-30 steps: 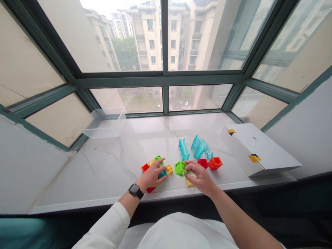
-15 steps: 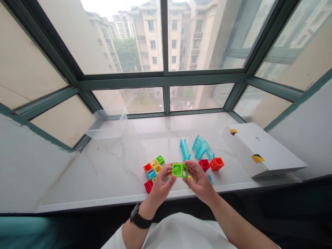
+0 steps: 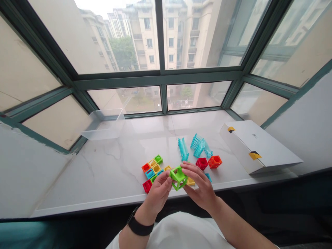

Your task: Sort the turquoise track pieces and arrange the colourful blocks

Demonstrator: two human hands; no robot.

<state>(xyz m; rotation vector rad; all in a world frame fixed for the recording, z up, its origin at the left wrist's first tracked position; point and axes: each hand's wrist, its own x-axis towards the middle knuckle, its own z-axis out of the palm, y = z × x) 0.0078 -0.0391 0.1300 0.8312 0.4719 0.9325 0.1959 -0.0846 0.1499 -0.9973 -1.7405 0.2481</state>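
With the green cube as the clock's centre and twelve toward the window, the left hand [image 3: 158,190] comes in from seven o'clock, its fingers pinching the left side of the green cube [image 3: 178,178], which sits tilted between both hands over the near part of the white marbled worktop [image 3: 116,166]. The right hand [image 3: 201,185] lies toward four o'clock, its fingers bent against the cube's right side; whether they grip it I cannot tell. Toward ten o'clock lies a multicoloured block cluster [image 3: 156,168], partly hidden by the left hand, and, farther out, a clear plastic bin [image 3: 103,133]. A straight blue track [image 3: 183,149] lies at twelve, and curved blue track pieces [image 3: 198,145] at one. A red cube [image 3: 201,164] and an orange cube [image 3: 215,162] stand side by side at two; a white box [image 3: 259,145] lies well beyond them, between two and three. A yellow block [image 3: 191,181] shows at three, partly behind the right hand.
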